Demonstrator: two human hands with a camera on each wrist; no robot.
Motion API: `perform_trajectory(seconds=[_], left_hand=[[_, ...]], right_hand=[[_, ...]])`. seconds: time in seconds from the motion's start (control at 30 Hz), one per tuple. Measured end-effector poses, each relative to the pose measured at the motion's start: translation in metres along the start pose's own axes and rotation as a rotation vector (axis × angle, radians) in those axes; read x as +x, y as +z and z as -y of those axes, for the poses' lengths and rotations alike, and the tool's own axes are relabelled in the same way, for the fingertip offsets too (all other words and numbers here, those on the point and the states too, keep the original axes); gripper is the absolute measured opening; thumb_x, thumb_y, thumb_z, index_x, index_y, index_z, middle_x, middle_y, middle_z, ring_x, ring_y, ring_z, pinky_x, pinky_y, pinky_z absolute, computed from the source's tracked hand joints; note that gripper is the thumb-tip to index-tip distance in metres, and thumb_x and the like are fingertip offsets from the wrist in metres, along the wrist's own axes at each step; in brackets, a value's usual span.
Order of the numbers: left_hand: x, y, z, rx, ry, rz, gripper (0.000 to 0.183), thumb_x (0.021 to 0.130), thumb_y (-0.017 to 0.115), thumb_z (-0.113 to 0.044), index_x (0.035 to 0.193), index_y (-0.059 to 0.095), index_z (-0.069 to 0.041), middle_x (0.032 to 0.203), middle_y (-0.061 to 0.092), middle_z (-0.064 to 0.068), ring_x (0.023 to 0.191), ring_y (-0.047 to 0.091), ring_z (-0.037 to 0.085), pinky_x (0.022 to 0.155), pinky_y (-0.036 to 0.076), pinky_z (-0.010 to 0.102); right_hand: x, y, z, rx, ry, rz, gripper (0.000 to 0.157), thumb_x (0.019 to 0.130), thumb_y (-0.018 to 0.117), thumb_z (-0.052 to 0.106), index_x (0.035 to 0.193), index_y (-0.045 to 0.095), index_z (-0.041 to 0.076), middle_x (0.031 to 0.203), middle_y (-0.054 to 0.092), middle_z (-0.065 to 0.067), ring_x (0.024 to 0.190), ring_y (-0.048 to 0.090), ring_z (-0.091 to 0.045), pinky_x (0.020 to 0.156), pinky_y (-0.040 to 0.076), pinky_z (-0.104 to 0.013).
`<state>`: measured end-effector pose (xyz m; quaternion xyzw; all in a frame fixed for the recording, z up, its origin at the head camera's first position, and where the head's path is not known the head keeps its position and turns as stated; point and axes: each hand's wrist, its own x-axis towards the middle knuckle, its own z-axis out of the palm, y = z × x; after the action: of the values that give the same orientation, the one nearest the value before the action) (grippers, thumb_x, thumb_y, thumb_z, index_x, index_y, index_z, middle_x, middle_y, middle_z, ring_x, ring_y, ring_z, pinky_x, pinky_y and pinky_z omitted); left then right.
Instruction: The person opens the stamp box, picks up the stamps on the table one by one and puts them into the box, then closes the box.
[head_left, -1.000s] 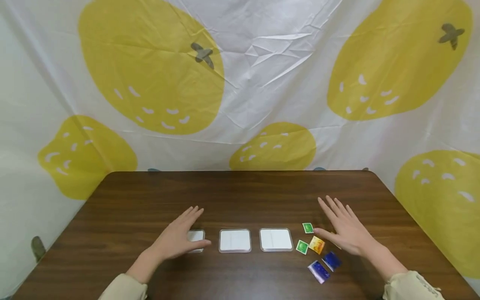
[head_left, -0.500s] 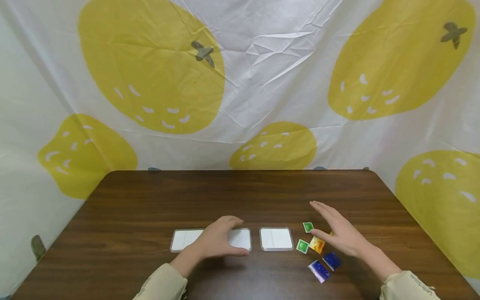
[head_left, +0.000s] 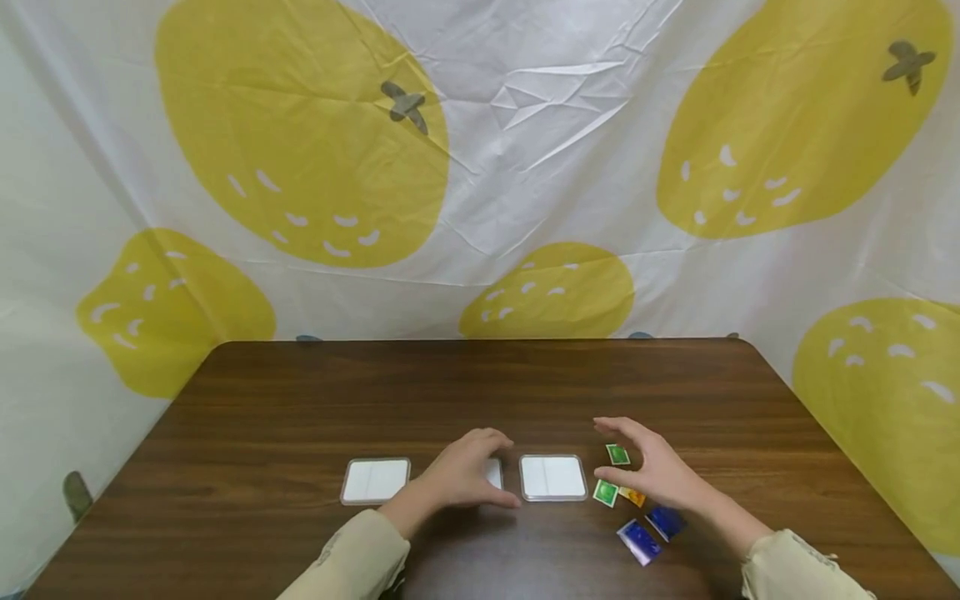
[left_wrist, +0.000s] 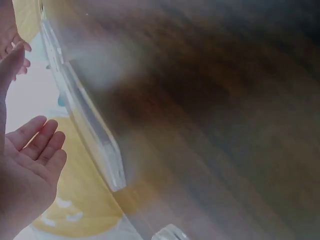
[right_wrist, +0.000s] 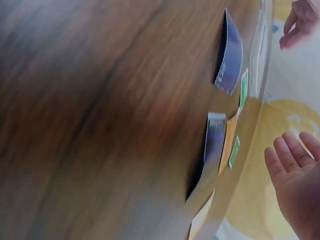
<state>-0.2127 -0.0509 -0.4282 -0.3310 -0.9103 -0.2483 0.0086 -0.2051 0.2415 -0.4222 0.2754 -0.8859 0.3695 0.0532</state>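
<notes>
White and clear-rimmed, a rectangular case lies lower centre, between the left hand and right hand; a small green square card lies lower right. Thin edges likely suit a light pinch. Each grip hovers, thumb and fingers well apart, holding nothing.

left hand shifted over middle case, right hand drawn inward
</notes>
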Motion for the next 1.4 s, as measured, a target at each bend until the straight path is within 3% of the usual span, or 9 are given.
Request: perform_trajectory(seconds=[0.23, 0.4, 0.63, 0.83, 0.93, 1.13, 1.4], left_hand=[[0.007, 0.01, -0.004, 0.027, -0.053, 0.062, 0.076, 0.062, 0.079, -0.046, 0.12, 0.055, -0.003, 0.118, 0.055, 0.006, 0.111, 0.049, 0.02, 0.094, 0.04, 0.029], [0.013, 0.01, -0.009, 0.065, -0.095, 0.095, 0.08, 0.06, 0.079, -0.047, 0.121, 0.054, -0.002, 0.115, 0.054, 0.006, 0.108, 0.049, 0.02, 0.091, 0.041, 0.028], [0.017, 0.016, -0.011, 0.081, -0.101, 0.076, 0.07, 0.059, 0.081, -0.043, 0.114, 0.059, -0.005, 0.103, 0.055, 0.002, 0.099, 0.05, 0.017, 0.083, 0.044, 0.026], [0.019, 0.019, -0.012, 0.104, -0.112, 0.067, 0.064, 0.059, 0.081, -0.043, 0.108, 0.062, -0.007, 0.096, 0.053, -0.001, 0.093, 0.049, 0.015, 0.075, 0.045, 0.024], [0.019, 0.019, -0.012, 0.11, -0.12, 0.068, 0.061, 0.059, 0.081, -0.043, 0.106, 0.063, -0.008, 0.094, 0.052, -0.002, 0.09, 0.048, 0.013, 0.072, 0.044, 0.023], [0.019, 0.018, -0.013, 0.116, -0.118, 0.055, 0.059, 0.057, 0.082, -0.042, 0.103, 0.064, -0.009, 0.091, 0.052, -0.003, 0.088, 0.047, 0.013, 0.07, 0.044, 0.022], [0.02, 0.018, -0.014, 0.108, -0.119, 0.061, 0.059, 0.058, 0.082, -0.042, 0.102, 0.064, -0.008, 0.091, 0.053, -0.003, 0.089, 0.047, 0.013, 0.071, 0.044, 0.022]], right_hand=[[0.007, 0.014, -0.003, 0.016, 0.021, 0.06, 0.061, 0.074, 0.074, 0.03, 0.122, 0.05, 0.0, 0.119, 0.056, -0.013, 0.105, 0.053, -0.028, 0.084, 0.045, -0.046], [0.011, 0.021, -0.003, -0.009, -0.014, 0.107, 0.061, 0.071, 0.076, 0.032, 0.117, 0.054, -0.001, 0.113, 0.059, -0.012, 0.099, 0.056, -0.027, 0.083, 0.046, -0.042], [0.015, 0.025, -0.006, -0.015, -0.043, 0.166, 0.062, 0.065, 0.08, 0.028, 0.113, 0.056, -0.002, 0.104, 0.06, -0.006, 0.092, 0.057, -0.021, 0.079, 0.049, -0.033], [0.019, 0.029, -0.005, -0.156, -0.126, 0.185, 0.061, 0.061, 0.081, 0.027, 0.109, 0.059, -0.003, 0.1, 0.059, -0.002, 0.09, 0.055, -0.015, 0.077, 0.047, -0.03], [0.021, 0.03, -0.003, -0.2, -0.126, 0.2, 0.061, 0.061, 0.08, 0.027, 0.11, 0.06, -0.003, 0.101, 0.057, -0.002, 0.091, 0.053, -0.014, 0.078, 0.046, -0.03], [0.025, 0.032, -0.001, -0.2, -0.088, 0.224, 0.051, 0.059, 0.08, 0.023, 0.103, 0.063, 0.002, 0.097, 0.054, 0.003, 0.087, 0.05, -0.012, 0.075, 0.044, -0.027], [0.026, 0.034, -0.004, -0.193, -0.139, 0.201, 0.046, 0.056, 0.079, 0.02, 0.096, 0.062, 0.004, 0.091, 0.055, 0.004, 0.081, 0.051, -0.01, 0.07, 0.044, -0.025]])
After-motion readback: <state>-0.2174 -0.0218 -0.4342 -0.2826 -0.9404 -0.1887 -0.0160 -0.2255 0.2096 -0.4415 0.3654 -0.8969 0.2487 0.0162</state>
